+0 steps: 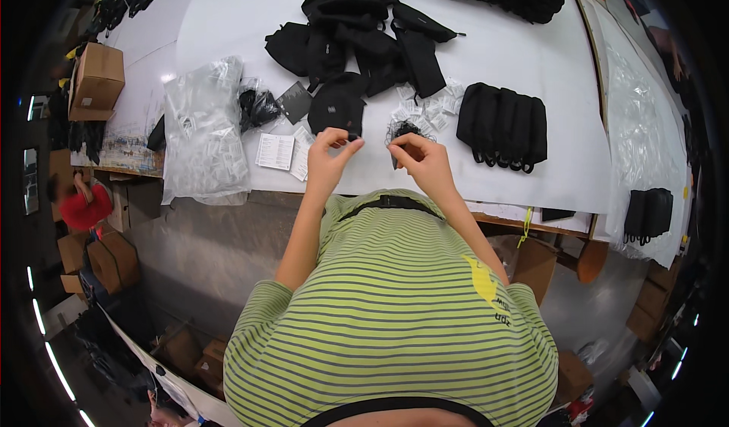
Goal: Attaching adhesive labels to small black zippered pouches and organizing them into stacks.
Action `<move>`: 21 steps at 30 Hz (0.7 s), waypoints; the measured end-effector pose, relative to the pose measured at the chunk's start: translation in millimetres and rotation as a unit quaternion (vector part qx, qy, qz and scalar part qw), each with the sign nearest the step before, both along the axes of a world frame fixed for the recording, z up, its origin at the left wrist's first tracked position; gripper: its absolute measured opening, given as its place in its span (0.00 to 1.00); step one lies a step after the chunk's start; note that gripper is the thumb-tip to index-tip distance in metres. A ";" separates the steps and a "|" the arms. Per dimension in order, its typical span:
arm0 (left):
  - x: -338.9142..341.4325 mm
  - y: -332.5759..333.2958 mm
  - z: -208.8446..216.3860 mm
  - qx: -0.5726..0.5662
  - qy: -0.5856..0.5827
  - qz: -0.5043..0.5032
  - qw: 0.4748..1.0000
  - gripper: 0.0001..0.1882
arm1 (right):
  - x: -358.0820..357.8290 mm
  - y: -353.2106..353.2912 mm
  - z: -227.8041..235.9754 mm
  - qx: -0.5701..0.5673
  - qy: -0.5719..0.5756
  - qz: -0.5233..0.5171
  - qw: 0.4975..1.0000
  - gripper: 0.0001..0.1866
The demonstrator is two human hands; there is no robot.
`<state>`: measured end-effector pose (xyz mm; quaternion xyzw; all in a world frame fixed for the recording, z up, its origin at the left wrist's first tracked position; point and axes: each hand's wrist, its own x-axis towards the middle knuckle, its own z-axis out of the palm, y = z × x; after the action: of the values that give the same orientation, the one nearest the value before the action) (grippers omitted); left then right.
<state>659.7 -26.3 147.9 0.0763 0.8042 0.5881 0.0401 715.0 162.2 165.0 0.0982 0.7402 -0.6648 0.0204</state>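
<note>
My left hand (332, 156) is closed in a pinch at the near edge of a black fabric pouch (336, 107). A small dark bit shows at its fingertips, too small to name. My right hand (427, 165) pinches too, its fingertips beside a tangle of thin black strings (410, 129). Something dark and narrow hangs under those fingers; I cannot tell what it is. Small white paper labels (437, 110) lie just beyond the strings. Left of the pouch are a dark square card (295, 102) and white printed cards (275, 151).
More black pouches (364, 40) are heaped farther back on the white table (220, 17). A row of black pouches (503, 127) lies to the right. At left are a clear plastic bag (205, 135) and a cardboard box (97, 81). Another person in red (85, 205) is far left.
</note>
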 end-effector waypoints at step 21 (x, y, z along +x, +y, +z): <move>33.3 15.5 8.7 0.131 -0.239 -0.068 0.960 0.09 | 12.2 1.5 9.6 0.132 -0.019 0.118 0.984 0.08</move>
<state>693.0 -10.8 156.6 -0.0076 0.6802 0.6851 0.2607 727.2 163.7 174.6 0.0241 0.8275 -0.5520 0.0997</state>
